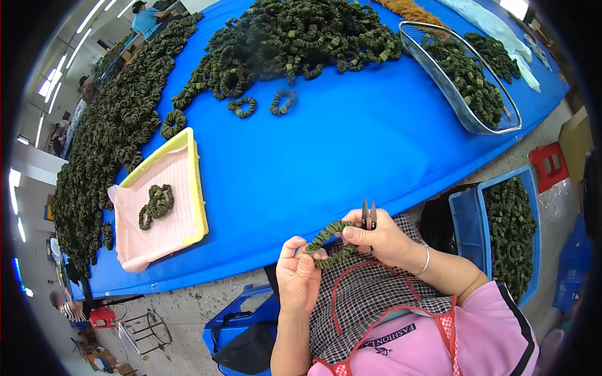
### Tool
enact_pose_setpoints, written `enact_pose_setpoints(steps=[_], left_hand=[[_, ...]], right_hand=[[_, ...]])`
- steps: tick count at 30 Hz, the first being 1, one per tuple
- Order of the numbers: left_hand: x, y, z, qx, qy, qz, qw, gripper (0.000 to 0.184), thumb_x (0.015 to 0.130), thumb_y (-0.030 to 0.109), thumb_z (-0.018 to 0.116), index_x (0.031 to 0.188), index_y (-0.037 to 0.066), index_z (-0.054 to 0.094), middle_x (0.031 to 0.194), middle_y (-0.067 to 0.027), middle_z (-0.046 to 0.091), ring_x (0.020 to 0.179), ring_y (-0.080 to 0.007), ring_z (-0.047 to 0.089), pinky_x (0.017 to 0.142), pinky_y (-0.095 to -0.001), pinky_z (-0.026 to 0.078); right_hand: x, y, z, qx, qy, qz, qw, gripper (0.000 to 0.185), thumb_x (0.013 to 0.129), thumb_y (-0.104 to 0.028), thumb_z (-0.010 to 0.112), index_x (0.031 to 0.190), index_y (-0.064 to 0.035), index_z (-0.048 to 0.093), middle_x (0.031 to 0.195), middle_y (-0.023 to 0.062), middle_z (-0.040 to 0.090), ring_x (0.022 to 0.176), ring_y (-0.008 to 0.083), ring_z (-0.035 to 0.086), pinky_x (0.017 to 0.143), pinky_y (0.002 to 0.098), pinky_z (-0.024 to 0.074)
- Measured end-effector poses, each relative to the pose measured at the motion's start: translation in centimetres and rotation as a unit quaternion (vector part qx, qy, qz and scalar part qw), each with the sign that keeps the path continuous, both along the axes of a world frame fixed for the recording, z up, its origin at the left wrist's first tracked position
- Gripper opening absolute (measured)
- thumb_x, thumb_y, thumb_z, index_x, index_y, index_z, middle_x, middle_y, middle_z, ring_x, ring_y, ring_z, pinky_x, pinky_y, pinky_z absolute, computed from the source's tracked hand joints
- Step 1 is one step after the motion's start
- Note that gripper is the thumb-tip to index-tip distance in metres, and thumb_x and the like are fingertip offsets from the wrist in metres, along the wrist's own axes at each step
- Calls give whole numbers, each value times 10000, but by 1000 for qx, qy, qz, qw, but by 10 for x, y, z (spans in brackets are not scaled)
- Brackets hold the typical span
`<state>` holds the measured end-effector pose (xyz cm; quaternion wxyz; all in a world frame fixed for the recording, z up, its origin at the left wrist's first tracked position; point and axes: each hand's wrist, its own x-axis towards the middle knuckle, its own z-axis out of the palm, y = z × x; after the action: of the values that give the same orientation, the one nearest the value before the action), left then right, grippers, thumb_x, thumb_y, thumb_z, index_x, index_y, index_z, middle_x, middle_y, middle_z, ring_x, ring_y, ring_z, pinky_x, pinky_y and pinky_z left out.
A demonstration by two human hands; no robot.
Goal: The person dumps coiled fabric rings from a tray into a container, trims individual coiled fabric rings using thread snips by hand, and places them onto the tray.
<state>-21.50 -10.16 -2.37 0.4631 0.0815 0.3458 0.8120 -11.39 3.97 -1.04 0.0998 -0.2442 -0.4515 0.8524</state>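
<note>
A dark green scrunchie (327, 233) is stretched between my two hands over the table's front edge. My left hand (296, 279) pinches its left end between thumb and fingers. The other end sits in the grip of my right hand (389, 241), which also keeps a small pair of thread snips (369, 216) tucked in the fingers, dark blades pointing up and apart. To the left, a yellow tray (199, 188) lined with pink cloth carries a few green scrunchies (160, 202).
Heaped scrunchies (301, 37) cover the far part of the blue table (269, 150), with another long pile (119, 119) at left. A wire basket (461, 106) of scrunchies lies at right. Below stands a filled blue crate (469, 232). A person (147, 22) is at the far left.
</note>
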Motion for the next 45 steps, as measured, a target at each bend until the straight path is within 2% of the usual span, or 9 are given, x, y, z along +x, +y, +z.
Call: enact_pose_setpoints(steps=[2,7,9,17,23,26,31,38,45], left_hand=[[6,-1,-2,37,-16,7,999,308,807,144,621,1039,48,442,869,-78,563,807,-161,533,792,-289,406],[9,-12,5,-111,282,-39,952,214,789,-11,601,971,-26,490,905,-70,564,854,-136,553,746,-241,453],[12,-13,10,-115,289,-69,948,239,779,-2,618,983,-23,494,905,-70,563,833,-129,555,734,-231,449],[15,-21,7,-51,133,-78,987,350,802,108,618,1070,19,410,860,-61,544,759,-101,515,637,-205,402],[14,-24,15,-110,285,-52,951,357,799,73,620,1068,14,392,827,-55,546,745,-91,517,650,-197,412],[16,-26,13,-128,411,-16,902,345,779,51,638,1028,15,401,832,-62,545,748,-98,524,666,-206,419],[15,-27,12,-116,336,-55,933,329,758,-10,633,990,22,402,892,-73,523,787,-107,524,712,-211,412],[17,-24,16,-96,222,-64,968,320,786,-8,573,1052,1,396,867,-51,540,743,-79,511,661,-196,402],[22,-20,10,-168,385,-60,906,243,796,33,571,999,-7,443,774,-79,601,598,-65,505,524,-203,397]], right_hand=[[6,-1,-3,-41,-15,28,999,243,813,-239,621,885,-9,593,692,-18,520,560,25,403,478,175,315],[3,-8,10,201,62,20,977,252,816,-253,617,892,-15,584,756,-5,539,656,55,461,589,199,384],[7,-2,-1,324,96,97,936,210,833,-226,596,878,-22,576,756,-5,544,690,58,473,614,219,402],[12,-17,10,69,44,58,995,195,851,-211,574,785,-28,552,684,-28,523,644,37,449,570,198,377],[8,-18,7,117,67,66,989,237,842,-247,584,790,-17,565,668,-35,519,657,44,452,573,206,379],[9,-4,18,388,61,173,903,231,836,-241,589,802,-12,584,671,-28,522,661,47,448,576,218,377],[11,-10,-6,141,87,124,978,197,846,-203,575,816,-8,577,713,-16,540,666,42,440,590,210,377],[12,-13,-9,170,103,101,975,195,852,-202,568,814,-10,567,715,-14,538,664,42,437,591,211,382],[14,-12,-9,178,85,88,976,203,848,-208,573,802,-10,571,693,-7,526,660,53,435,586,219,378]])
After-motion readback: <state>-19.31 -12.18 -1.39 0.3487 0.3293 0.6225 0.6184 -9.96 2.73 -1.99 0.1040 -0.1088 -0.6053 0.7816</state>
